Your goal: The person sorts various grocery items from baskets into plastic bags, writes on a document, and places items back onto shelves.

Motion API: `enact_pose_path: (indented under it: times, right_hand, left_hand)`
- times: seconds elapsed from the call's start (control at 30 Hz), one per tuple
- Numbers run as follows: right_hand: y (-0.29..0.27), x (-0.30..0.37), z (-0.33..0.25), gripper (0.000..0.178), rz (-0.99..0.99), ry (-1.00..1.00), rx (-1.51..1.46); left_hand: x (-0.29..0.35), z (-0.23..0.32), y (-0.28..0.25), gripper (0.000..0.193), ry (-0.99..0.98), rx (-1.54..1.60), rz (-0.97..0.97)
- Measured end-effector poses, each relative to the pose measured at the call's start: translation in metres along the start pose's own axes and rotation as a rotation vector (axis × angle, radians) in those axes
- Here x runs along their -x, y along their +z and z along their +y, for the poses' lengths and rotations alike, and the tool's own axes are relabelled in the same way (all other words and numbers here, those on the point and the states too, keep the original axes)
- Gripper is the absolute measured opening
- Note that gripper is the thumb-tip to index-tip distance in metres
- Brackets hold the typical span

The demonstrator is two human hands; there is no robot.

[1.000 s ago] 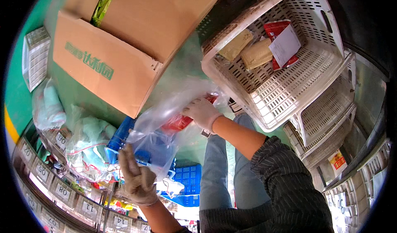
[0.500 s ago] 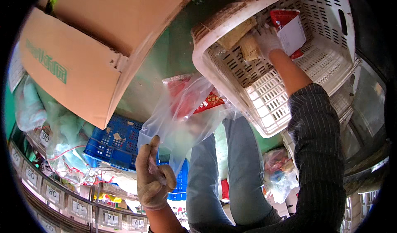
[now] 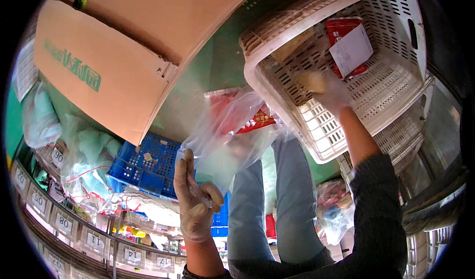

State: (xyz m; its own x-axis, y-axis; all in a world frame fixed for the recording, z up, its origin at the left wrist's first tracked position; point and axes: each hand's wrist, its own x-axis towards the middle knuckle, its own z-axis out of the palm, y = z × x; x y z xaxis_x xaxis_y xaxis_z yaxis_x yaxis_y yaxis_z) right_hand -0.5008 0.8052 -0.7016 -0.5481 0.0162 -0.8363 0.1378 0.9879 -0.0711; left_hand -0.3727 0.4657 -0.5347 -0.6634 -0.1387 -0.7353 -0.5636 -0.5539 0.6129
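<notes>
Right hand (image 3: 337, 95), upper right of frame, blurred, fingers closed round a tan packet (image 3: 310, 82) over the white crate (image 3: 393, 19). Left hand (image 3: 198, 207), lower centre-left, has fingers half curled at the edge of a clear bag (image 3: 205, 138); cannot tell if it's pinched firmly. Red packet (image 3: 255, 122) mid-frame, in or behind the film. Risks, my guess: bag mouth sags or folds shut if the left fingers loosen; tan packet could snag the crate rim if carried low, or slip if the glove hold is shallow
</notes>
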Motion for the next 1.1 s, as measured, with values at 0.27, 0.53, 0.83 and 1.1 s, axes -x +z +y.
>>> enact_pose_path:
  times: [0.27, 0.53, 0.83, 1.1]
  right_hand:
    - [-0.009, 0.139, -0.058, 0.074, -0.996, 0.034, -1.315]
    - [0.063, 0.137, -0.128, 0.035, -0.52, -0.016, -1.209]
    - [0.047, -0.127, -0.032, 0.061, 0.292, 0.243, -0.893]
    - [0.052, -0.077, -0.019, 0.061, 0.216, -0.192, -1.128]
  left_hand:
    - [0.033, -0.012, -0.003, 0.098, -0.112, -0.143, -0.092]
    - [0.056, -0.013, -0.006, 0.097, -0.192, -0.048, -0.13]
    - [0.025, -0.009, -0.018, 0.079, -0.077, 0.14, -0.133]
    - [0.037, 0.003, -0.011, 0.097, -0.107, 0.043, 0.079]
